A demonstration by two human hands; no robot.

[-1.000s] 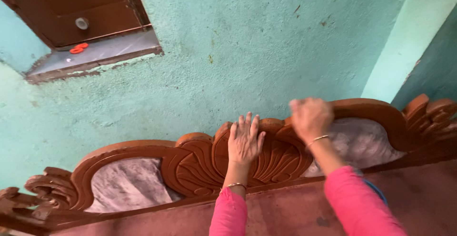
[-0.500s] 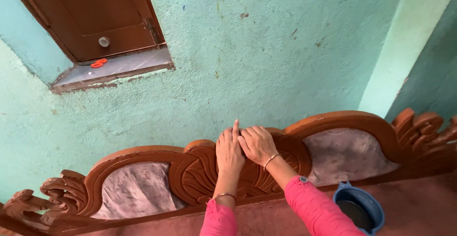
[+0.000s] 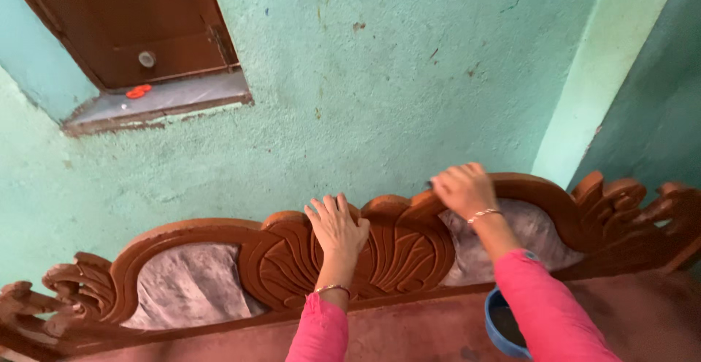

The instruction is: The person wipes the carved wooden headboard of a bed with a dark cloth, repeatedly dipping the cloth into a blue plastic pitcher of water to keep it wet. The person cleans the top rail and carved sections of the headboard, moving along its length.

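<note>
- Far left, high on the green wall (image 3: 380,92), we see a brown shuttered window (image 3: 124,19) with a small orange item (image 3: 136,92) lying on its sill.
- Below it runs the carved wooden headboard (image 3: 219,238), spanning the scene from left to right against the wall, with a grey padded panel (image 3: 190,289) set into its left half.
- Our left hand (image 3: 337,227) lies flat on the central carved fan, fingers spread wide, holding nothing.
- Our right hand (image 3: 464,189) is curled loosely over the top rail further right (whether it pinches anything we cannot tell).
- We judge the headboard heavy, rigid and smooth; the thick top rail offers the surest hold.
- Near right, a blue bucket (image 3: 500,325) peeks from behind our pink sleeve (image 3: 548,311).
</note>
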